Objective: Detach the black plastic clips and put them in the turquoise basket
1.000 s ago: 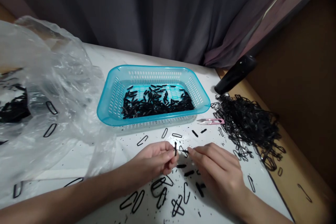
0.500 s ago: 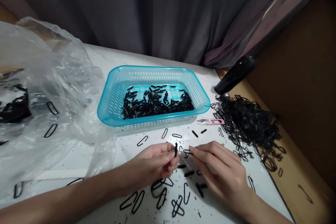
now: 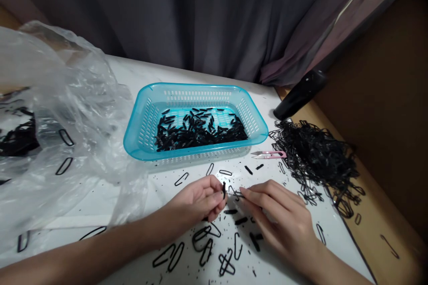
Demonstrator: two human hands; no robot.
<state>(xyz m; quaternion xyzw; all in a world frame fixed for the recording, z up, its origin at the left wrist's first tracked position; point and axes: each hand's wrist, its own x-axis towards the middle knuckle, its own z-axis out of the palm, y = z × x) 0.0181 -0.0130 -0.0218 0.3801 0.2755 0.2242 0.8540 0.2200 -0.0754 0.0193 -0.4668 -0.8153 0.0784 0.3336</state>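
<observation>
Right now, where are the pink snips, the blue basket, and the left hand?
pink snips [image 3: 269, 154], head view, middle of handle.
blue basket [image 3: 197, 89], head view, far rim.
left hand [image 3: 197, 202], head view, back of hand.

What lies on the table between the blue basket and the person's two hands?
In the head view, loose black loops and black crumbs lie on the white table between the blue basket, the left hand and the right hand.

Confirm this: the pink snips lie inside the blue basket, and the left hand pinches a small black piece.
Not quite. In the head view the pink snips lie on the table, right of the blue basket. The left hand does pinch a small black piece.
</observation>
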